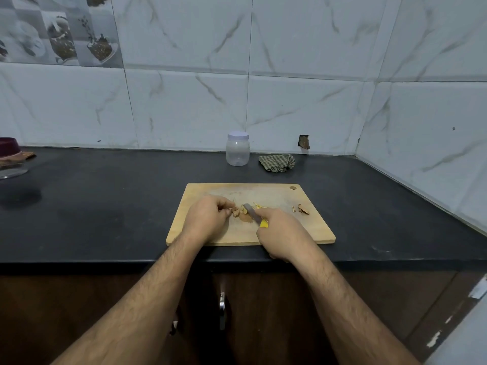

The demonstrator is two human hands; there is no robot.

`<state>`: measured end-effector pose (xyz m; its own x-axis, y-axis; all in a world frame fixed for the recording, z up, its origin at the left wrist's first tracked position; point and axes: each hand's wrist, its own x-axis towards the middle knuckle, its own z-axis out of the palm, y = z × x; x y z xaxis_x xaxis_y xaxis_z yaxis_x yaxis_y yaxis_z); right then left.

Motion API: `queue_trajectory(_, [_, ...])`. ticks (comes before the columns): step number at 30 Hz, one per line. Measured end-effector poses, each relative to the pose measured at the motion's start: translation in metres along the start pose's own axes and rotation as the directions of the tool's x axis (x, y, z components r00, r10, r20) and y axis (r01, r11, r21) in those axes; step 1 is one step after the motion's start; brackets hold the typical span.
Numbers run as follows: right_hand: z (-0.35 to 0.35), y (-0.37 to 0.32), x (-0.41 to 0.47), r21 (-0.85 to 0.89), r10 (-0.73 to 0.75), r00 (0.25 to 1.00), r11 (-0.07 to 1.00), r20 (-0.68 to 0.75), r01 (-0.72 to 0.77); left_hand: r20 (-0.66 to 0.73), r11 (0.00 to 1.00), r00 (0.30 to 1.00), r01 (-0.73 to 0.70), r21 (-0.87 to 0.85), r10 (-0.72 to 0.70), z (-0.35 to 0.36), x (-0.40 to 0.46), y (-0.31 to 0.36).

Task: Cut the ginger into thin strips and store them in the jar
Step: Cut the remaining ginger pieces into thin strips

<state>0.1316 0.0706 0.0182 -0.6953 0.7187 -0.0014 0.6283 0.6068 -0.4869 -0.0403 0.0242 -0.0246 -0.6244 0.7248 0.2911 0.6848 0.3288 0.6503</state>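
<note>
A: Start closest in. What are the hands doing?

B: The right hand (282, 233) is nearest the counter's front edge, over the near part of the wooden cutting board (311, 227). Its fingers are curled round the yellow handle of a knife (252, 213), forefinger stretched along the top. The grey blade points away and to the left, its tip down at the ginger (238, 211).

A: And the other one?

B: The left hand (208, 218) rests on the left half of the board, fingers bent inward. The thumb and fingertips pinch the small piece of ginger from the left side, just across from the blade.

A: Is anything cut already?

B: A few thin yellowish strips (259, 206) lie just beyond the blade. Under the ginger the board looks stained brownish. Toward the board's right edge sit some brown peel scraps (302, 209), well apart from the hands.

A: Where is the jar?

B: Farther back, on the dark countertop (105, 206), near the tiled wall. The jar (237, 148) is clear plastic, upright, with a pale lid on it; I see nothing inside it. Just to its right lies a crumpled checked cloth (276, 163).

A: Anything else out there?

B: At the far left edge, a maroon bowl-like item (9, 147) sits above a glass container (13, 169), only partly in view. I cannot tell what they hold.
</note>
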Motion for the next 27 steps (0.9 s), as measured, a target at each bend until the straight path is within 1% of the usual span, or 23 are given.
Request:
queue_trajectory(2, [0.000,0.000,-0.001,-0.010,-0.004,1.000,1.000,-0.001,0.004,-0.013,1.000,1.000,0.003,-0.005,-0.003,-0.001,0.000,0.000])
queue_trajectory(5, [0.002,0.001,-0.002,-0.012,-0.012,1.000,1.000,0.003,0.012,0.027,0.999,0.999,-0.035,-0.004,0.035,-0.004,0.001,0.001])
queue_trajectory(9, [0.002,0.002,-0.001,-0.002,-0.014,1.000,1.000,0.023,0.015,0.140,0.978,0.978,-0.171,0.121,0.154,-0.014,0.006,0.006])
queue_trajectory(12, [0.004,0.002,-0.001,0.086,0.015,0.994,0.996,0.108,-0.025,0.183,0.952,0.962,-0.238,0.191,0.203,-0.021,0.011,0.010])
queue_trajectory(15, [0.003,0.002,-0.001,0.152,0.035,0.984,0.986,0.177,-0.063,0.199,0.944,0.960,-0.241,0.225,0.198,-0.021,0.014,0.010])
queue_trajectory(18, [0.001,0.000,0.000,0.116,0.054,0.976,0.990,0.210,-0.080,0.190,0.949,0.962,-0.235,0.209,0.196,-0.020,0.013,0.010])
queue_trajectory(22, [0.007,-0.006,0.006,0.068,0.099,0.969,0.991,0.228,-0.117,0.126,0.962,0.975,-0.206,0.178,0.186,-0.015,0.009,0.010])
queue_trajectory(27, [0.011,-0.008,0.006,0.112,0.132,0.961,0.980,0.241,-0.163,0.125,0.969,0.979,-0.182,0.167,0.162,-0.007,0.008,0.008])
